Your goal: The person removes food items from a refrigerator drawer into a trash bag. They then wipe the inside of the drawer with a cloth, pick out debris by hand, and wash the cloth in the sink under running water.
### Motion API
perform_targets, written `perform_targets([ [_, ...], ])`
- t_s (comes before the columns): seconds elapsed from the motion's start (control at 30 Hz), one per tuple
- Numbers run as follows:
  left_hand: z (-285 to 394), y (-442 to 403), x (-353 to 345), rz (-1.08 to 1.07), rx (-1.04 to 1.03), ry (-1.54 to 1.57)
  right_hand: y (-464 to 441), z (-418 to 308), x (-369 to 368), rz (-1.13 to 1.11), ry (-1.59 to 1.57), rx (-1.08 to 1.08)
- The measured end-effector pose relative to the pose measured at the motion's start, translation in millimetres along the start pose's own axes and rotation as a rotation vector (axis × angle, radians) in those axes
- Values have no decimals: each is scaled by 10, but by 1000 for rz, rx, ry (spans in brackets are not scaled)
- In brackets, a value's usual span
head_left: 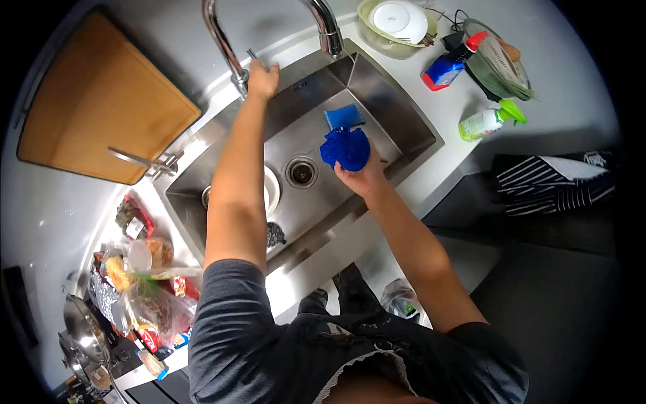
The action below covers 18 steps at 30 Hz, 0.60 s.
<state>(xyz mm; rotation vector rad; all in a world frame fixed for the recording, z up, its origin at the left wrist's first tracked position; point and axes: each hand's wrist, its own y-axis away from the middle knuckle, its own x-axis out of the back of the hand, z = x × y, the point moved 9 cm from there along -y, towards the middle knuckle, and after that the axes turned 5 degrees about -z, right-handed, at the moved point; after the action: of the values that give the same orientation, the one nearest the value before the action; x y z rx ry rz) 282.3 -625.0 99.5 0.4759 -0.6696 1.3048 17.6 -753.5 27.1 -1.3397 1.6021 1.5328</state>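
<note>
My left hand (262, 79) reaches across the sink to the base of the chrome faucet (224, 40), its fingers closed around the faucet handle (252, 54). Over the right side of the basin, my right hand (363, 172) grips a blue ruffled bundle (345, 149), which looks like a crumpled cloth or mesh scrubber. Just beyond it a blue sponge (344, 116) lies on the floor of the steel sink (316, 209). The drain (301, 172) is left of my right hand. My left forearm partly hides a white dish (271, 190); near it sits a dark scrubber (275, 234).
Behind the sink at right stand a green basin (371, 30) with a white bowl (399, 21), a blue spray bottle (443, 73) and a green-topped one (482, 125). Food packages (158, 303) crowd the left counter. A cutting board (101, 101) leans on the wall.
</note>
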Motion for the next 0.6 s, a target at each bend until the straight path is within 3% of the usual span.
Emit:
perform_targets([
  [0.07,-154,-296,-62,127,94,-35,-276,-68,63,-41,-9,-29],
  [0.13,-285,-505,-192,132,141,121,-502,-137,124,-40,-16,-44],
  [0.33,-67,-376,-279,-62,9,95,-853,-239,141,48,13,-65],
  [0.4,199,3,-211,47,-186,-68,-893,-278,109,111,25,-59],
  [0.47,515,642,-333,-95,-323,14,-915,-264,44,101,47,-76],
  [0.5,620,964,-430,-157,-323,195,-915,-233,48,102,59,-84],
  [0.6,867,1464,-531,-179,-223,148,-988,-192,139,103,100,-55],
])
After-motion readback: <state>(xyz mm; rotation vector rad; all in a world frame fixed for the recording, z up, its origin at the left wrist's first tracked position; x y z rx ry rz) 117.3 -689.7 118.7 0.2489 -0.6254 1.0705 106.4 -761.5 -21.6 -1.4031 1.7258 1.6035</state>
